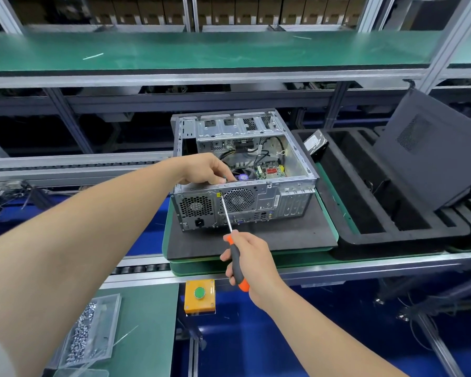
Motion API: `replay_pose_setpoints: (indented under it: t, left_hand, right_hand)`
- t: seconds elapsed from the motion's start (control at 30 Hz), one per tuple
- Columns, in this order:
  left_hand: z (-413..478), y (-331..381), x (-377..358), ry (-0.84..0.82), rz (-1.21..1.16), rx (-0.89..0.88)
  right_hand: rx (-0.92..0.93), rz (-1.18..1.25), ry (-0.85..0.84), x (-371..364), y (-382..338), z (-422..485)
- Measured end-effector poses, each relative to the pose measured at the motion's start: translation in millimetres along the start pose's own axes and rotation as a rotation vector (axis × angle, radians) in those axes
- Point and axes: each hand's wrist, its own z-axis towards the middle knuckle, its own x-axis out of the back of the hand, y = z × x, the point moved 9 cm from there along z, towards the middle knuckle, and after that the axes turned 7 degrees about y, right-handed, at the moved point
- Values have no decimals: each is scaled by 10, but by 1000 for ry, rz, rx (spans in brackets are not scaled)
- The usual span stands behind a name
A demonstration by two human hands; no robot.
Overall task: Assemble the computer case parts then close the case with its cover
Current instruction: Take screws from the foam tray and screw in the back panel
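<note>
The main risk here is the tip of the screwdriver [230,239] slipping off the screw head. The shaft meets the rear panel of the computer case [267,202] at a slant, coming up from below, so a push that is not in line with the screw could make the tip slip off, chew the head, or skid across the fan grille just beside it. A second risk is the case sliding back on the black mat [269,238] under that push, if the bracing hand lets go. The right hand [252,257] is wrapped firmly round the orange and black handle, in front of the case and lower than it, with the tip set high on the rear panel between the two round grilles. The left hand [204,170] reaches over from the left and its curled fingers hook onto the top rear rim of the case, right above the tip; whether they also pinch something small there is too hard to tell. The case lies on its side on the mat, open upward, boards and cables showing, so assembly looks unfinished. The cover [430,159], a dark panel, leans at the far right, well apart from both hands. A clear box of screws [93,327] sits near the left forearm.
</note>
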Motion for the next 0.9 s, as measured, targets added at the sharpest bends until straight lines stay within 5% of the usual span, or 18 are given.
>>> replay_pose_setpoints:
  t: [0.47,0.9]
  left_hand:
    - [-26,-40,10,-1,-18,-4]
    - [-11,-86,-2,-8,-41,-12]
  right_hand:
    - [-43,121,52,-71,-28,-91]
    - [-323,238,-4,-121,2,-245]
